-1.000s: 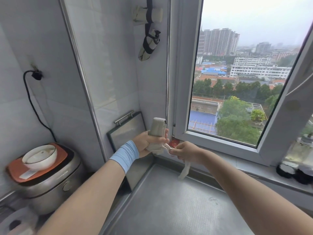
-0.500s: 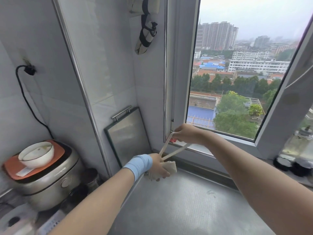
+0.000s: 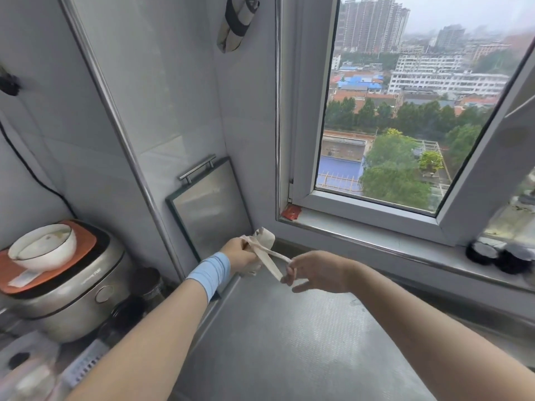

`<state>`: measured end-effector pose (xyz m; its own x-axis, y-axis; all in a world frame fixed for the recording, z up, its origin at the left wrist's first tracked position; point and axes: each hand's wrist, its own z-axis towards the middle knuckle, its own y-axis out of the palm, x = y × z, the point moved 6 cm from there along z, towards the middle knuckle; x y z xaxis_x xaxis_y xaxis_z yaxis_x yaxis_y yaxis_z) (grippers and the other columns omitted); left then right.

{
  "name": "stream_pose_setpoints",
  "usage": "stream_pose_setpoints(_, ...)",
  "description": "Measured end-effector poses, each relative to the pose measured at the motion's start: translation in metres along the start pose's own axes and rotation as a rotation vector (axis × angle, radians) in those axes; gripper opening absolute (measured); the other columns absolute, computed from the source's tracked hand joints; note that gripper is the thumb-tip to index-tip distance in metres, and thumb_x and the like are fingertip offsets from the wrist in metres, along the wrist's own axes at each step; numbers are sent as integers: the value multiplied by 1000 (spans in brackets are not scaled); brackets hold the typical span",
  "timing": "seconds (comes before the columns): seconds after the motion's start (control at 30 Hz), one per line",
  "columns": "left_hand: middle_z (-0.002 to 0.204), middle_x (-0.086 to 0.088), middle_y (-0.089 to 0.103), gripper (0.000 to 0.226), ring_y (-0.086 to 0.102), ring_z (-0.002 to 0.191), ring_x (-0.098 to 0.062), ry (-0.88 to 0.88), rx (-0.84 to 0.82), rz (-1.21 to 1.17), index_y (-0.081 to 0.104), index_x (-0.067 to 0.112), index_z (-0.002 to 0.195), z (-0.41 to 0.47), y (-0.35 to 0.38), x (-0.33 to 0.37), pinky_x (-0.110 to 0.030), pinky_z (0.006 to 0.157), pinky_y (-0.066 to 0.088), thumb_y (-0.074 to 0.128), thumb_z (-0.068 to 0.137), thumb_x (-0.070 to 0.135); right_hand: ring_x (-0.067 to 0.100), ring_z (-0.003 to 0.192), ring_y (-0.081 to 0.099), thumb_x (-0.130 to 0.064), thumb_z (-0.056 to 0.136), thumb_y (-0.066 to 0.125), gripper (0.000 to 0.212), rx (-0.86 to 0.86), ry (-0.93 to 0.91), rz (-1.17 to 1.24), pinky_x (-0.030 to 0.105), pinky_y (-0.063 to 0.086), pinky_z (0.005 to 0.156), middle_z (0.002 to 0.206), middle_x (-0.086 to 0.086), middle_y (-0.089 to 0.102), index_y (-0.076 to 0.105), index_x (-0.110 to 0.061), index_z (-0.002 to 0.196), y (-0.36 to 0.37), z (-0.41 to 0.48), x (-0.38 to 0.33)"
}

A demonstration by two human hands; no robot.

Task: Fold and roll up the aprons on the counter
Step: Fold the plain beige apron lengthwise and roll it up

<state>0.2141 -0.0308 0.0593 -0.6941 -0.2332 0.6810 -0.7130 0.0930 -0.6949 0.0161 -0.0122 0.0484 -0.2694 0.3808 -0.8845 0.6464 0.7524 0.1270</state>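
A beige apron rolled into a small bundle (image 3: 265, 238) is gripped in my left hand (image 3: 241, 254), just above the left rear corner of the steel counter (image 3: 289, 342). Its beige strap (image 3: 269, 259) runs from the roll down and right to my right hand (image 3: 315, 273), which pinches the strap's end. The strap looks wound around the roll. My left wrist wears a light blue band. High on the wall hangs another rolled beige apron (image 3: 236, 21) bound with a dark strap.
A steel board with a handle (image 3: 208, 206) leans against the wall behind my left hand. A rice cooker (image 3: 66, 287) with a white bowl (image 3: 43, 247) on its lid stands at the left. The window sill (image 3: 376, 235) holds dark jars (image 3: 498, 256) at the right.
My right hand came down from the window frame to counter height, drawing the strap down and to the right. My left hand kept hold of the roll low by the counter's corner.
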Motion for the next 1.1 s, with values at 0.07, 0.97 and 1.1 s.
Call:
stream_pose_setpoints(0.07, 90, -2, 61, 27, 54, 85, -14, 3, -28, -158, 65, 4, 109, -3, 8, -6, -22, 75, 46, 71, 83, 5, 23, 107, 61, -18, 96, 44, 25, 100, 78, 150, 41, 45, 97, 93, 7, 67, 62, -15, 79, -16, 9, 36)
stream_pose_setpoints(0.97, 137, -8, 52, 59, 52, 119, -26, 345, -109, 592, 40, 8, 140, 4, 201, -85, -31, 104, 32, 46, 84, -8, 14, 72, 66, -27, 79, 72, 13, 926, 185, -268, 22, 47, 59, 72, -4, 70, 70, -15, 75, -32, 87, 150)
stream_pose_setpoints(1.1, 154, -3, 33, 63, 35, 136, -20, 275, -138, 364, 29, 12, 147, -10, 216, -108, -23, 114, 17, 51, 89, 0, 3, 72, 60, -26, 86, 66, 11, 978, 80, -320, 11, 38, 58, 77, -8, 68, 69, -17, 81, -16, 83, 168)
